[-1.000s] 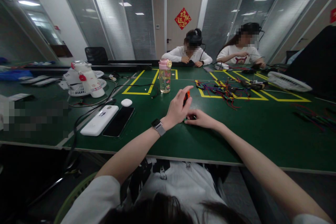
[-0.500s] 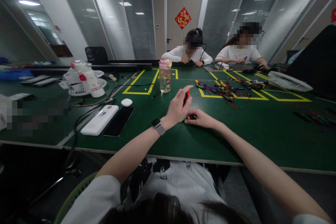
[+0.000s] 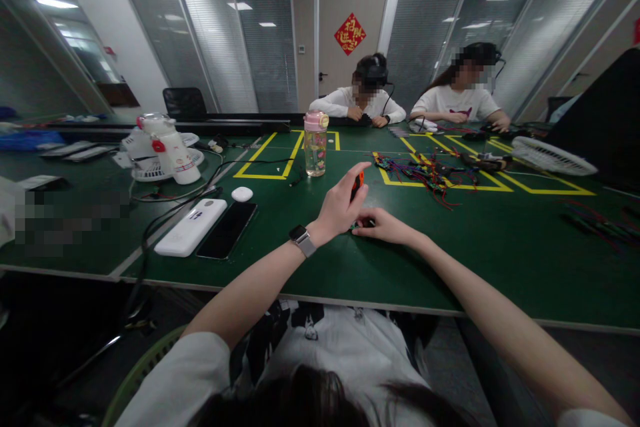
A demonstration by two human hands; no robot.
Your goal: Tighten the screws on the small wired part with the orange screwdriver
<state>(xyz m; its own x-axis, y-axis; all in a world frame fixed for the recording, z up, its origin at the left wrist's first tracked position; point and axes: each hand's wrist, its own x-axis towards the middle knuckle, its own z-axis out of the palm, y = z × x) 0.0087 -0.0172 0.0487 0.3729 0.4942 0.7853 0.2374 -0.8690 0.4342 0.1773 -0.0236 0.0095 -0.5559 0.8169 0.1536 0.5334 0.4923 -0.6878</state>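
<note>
My left hand point(image 3: 339, 205), with a watch point(image 3: 301, 238) on its wrist, is closed around a stubby orange-and-black handle point(image 3: 358, 185). Its index finger stretches forward along the top. Most of the tool is hidden by the palm, so its kind does not show. Just below and to the right, my right hand point(image 3: 383, 225) rests low over the table with its fingers pinched together. At those fingertips a small green piece point(image 3: 355, 228) peeks out, mostly covered by the fingers. The two hands nearly touch.
Left of my arm lie a white power bank point(image 3: 191, 227), a black phone point(image 3: 227, 231) and a white earbud case point(image 3: 242, 195). A pink-lidded bottle point(image 3: 315, 147) stands ahead. Tangled wires point(image 3: 425, 170) lie ahead right, a white fan point(image 3: 553, 155) beyond. Two people sit across the green table point(image 3: 500, 253).
Both hands stay almost in place, with the same grip. Across the table, the person on the right has shifted their hands and head slightly.
</note>
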